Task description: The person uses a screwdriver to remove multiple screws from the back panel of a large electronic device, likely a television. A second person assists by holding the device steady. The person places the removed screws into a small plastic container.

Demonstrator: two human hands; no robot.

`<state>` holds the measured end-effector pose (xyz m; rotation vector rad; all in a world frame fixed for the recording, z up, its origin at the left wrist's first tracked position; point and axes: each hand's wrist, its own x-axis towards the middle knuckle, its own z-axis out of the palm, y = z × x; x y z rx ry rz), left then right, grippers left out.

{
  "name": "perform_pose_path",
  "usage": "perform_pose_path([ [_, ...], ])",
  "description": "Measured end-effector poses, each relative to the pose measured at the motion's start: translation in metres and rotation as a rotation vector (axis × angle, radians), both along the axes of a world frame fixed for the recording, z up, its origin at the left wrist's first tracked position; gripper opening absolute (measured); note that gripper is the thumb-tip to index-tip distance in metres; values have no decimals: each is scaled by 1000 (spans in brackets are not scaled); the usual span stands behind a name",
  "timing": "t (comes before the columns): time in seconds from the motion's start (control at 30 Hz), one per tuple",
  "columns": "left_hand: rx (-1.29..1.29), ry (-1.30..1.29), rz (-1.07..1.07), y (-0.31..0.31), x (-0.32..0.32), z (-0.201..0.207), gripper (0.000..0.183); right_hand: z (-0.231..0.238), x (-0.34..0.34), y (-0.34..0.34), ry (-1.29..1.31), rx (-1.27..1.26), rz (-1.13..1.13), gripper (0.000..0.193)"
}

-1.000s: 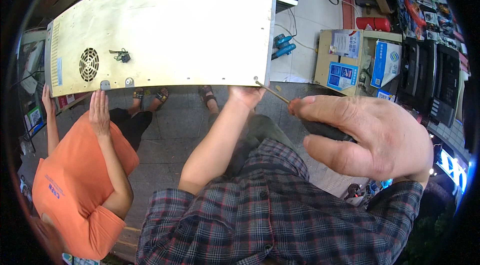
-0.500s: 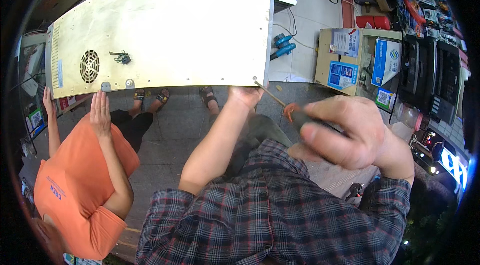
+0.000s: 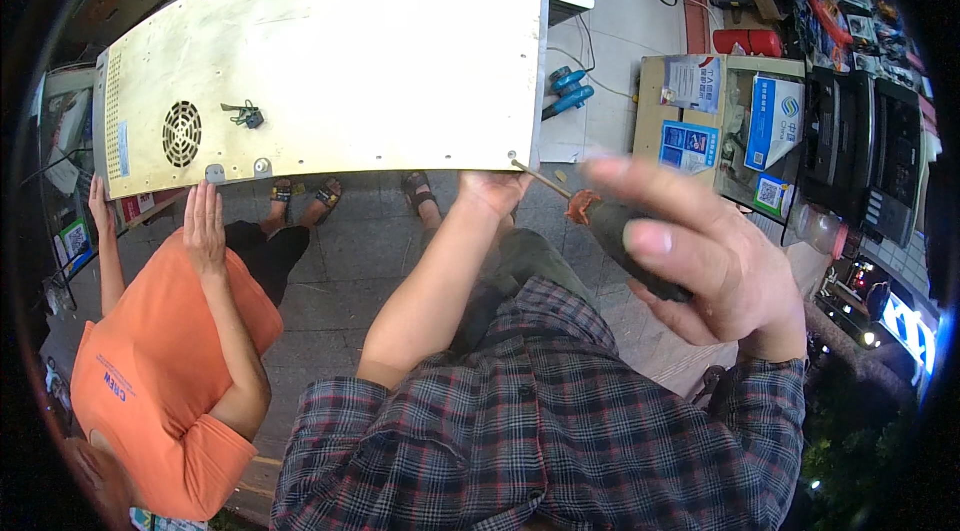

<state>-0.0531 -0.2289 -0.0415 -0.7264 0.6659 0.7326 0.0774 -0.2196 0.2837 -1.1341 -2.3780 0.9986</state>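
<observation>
A large pale metal panel (image 3: 350, 71) with a round vent grille, a short black cable and screw holes along its rim spans the upper left. My left hand (image 3: 491, 193) grips its near edge close to the right corner, the fingers hidden beneath. A screwdriver (image 3: 625, 243) with a dark handle and orange collar slants from that corner, its tip at the corner screw (image 3: 513, 157). Loosely curled around the handle is my right hand (image 3: 715, 266), the index finger lifted and blurred. At left, a co-worker in orange has both hands (image 3: 204, 226) at the panel's near edge.
Right of the panel, a blue power tool (image 3: 567, 94) lies on a white surface. Cardboard boxes (image 3: 650, 116), a black printer-like machine (image 3: 880, 166) and a red cylinder (image 3: 747, 42) stand farther right. The co-worker's sandalled feet (image 3: 327, 193) show below the panel.
My right hand has shifted slightly right and down and its fingers have loosened, showing more of the screwdriver handle. The panel and my left hand look nearly the same.
</observation>
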Motion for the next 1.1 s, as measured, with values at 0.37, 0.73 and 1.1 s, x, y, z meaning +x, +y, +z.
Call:
perform_pose_path([
  [0.37,35,52,-14,-2,-3,2,55,-9,-1,-9,1,119,-40,81],
  [0.73,19,52,-2,-1,-3,5,59,-22,2,-1,179,115,-27,58],
  [1.1,20,54,9,-3,-6,-12,53,-10,-6,-15,40,69,-42,71],
])
